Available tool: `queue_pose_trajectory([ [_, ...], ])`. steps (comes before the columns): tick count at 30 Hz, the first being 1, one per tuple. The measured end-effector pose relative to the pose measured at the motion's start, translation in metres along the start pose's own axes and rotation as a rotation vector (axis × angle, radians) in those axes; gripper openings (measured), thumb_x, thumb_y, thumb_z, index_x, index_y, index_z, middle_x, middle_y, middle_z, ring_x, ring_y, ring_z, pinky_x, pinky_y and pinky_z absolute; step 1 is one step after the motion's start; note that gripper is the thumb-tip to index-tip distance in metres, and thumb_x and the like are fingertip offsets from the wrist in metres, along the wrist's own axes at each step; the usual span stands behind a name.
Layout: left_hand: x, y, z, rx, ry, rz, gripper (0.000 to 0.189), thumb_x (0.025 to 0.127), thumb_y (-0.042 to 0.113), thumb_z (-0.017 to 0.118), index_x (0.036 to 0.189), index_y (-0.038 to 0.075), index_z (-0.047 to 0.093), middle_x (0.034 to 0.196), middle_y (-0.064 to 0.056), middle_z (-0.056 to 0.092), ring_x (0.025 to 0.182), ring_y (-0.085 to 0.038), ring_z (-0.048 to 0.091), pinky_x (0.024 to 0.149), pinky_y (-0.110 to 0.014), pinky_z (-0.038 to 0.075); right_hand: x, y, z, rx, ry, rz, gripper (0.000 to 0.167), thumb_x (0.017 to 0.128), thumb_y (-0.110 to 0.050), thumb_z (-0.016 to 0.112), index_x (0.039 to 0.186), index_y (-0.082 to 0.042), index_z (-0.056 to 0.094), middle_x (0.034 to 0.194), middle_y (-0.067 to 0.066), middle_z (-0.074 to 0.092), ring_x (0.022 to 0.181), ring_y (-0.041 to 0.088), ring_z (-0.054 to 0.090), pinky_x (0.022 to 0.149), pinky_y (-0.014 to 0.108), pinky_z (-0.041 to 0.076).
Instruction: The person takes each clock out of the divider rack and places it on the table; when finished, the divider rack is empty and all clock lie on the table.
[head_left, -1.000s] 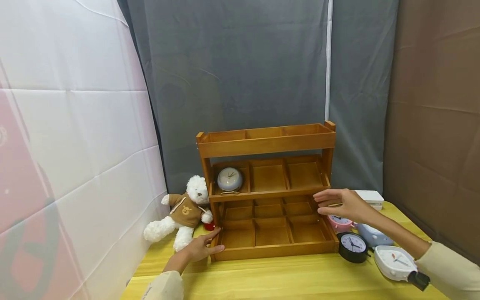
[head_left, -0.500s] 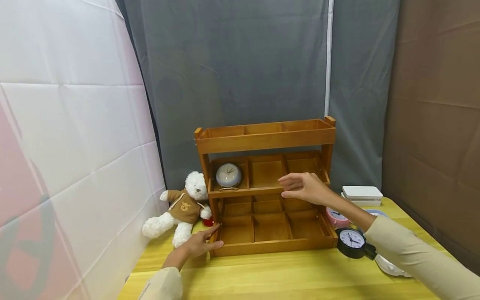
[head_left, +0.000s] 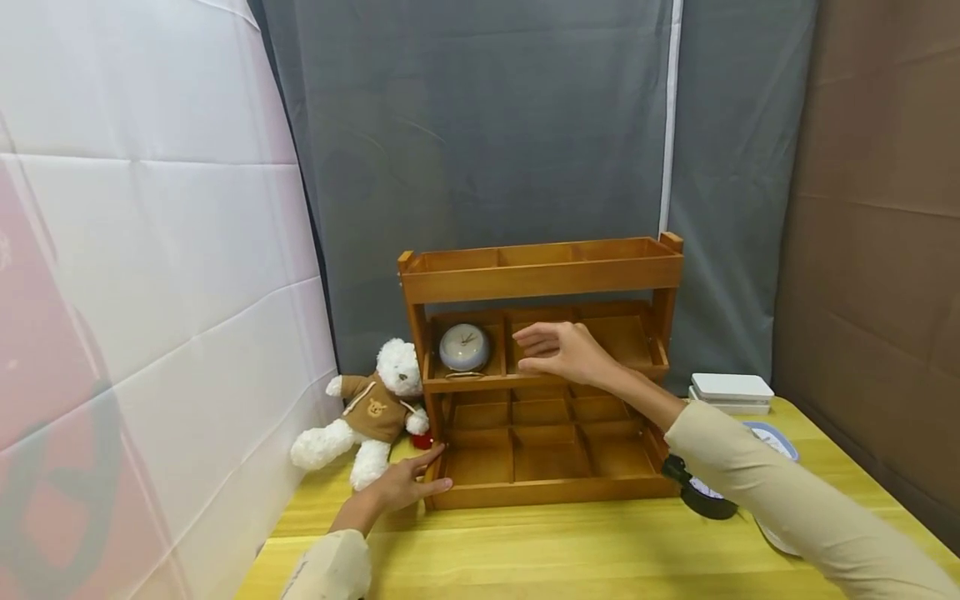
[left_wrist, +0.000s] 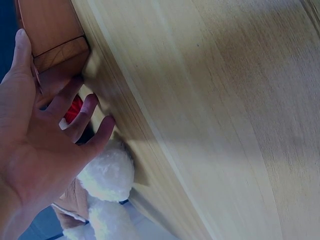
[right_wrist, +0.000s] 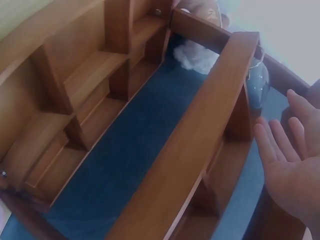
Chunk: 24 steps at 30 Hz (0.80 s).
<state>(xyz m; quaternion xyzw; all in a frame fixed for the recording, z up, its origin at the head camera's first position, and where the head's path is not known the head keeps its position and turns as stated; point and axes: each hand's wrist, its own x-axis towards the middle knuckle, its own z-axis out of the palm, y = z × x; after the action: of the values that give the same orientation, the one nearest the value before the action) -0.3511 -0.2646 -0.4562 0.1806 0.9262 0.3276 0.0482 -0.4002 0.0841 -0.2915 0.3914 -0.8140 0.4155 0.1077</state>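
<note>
A brown wooden tiered shelf (head_left: 540,283) with divided compartments stands on the table. In the middle tier's left compartment sits a round pale blue alarm clock (head_left: 463,348), also seen beyond the fingers in the right wrist view. My left hand (head_left: 401,485) touches the shelf's lower left corner, thumb on the front and fingers along the side. In the left wrist view this hand (left_wrist: 45,140) has its fingers spread. My right hand (head_left: 566,352) hovers before the middle tier, right of the clock and apart from it. Its extended fingers (right_wrist: 267,142) hold nothing.
A white teddy bear (head_left: 378,408) in a brown hoodie leans at the shelf's left. To the right are a black clock (head_left: 708,502), a blue-rimmed clock (head_left: 783,439) and stacked white boxes (head_left: 731,392). My right sleeve partly covers the clocks.
My right hand has moved left and up, from the shelf's right side to the front of the middle tier near the round clock. My left hand has stayed on the lower corner.
</note>
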Motion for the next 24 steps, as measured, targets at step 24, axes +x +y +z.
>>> queue_pose_trajectory([
  [24,-0.003,0.004,0.004,-0.006,-0.005,-0.008,0.08,0.097,0.041,0.075,0.16,0.005,0.039,0.152,-0.033,0.046,0.131,-0.053,0.055,0.107,-0.062,0.046,0.071,-0.009,0.058,-0.229,-0.076,-0.011,0.056,0.092,-0.017,0.083,0.142,-0.004,0.062,0.135,0.018,0.066,0.108,0.031,0.07,0.09,0.039,0.059],
])
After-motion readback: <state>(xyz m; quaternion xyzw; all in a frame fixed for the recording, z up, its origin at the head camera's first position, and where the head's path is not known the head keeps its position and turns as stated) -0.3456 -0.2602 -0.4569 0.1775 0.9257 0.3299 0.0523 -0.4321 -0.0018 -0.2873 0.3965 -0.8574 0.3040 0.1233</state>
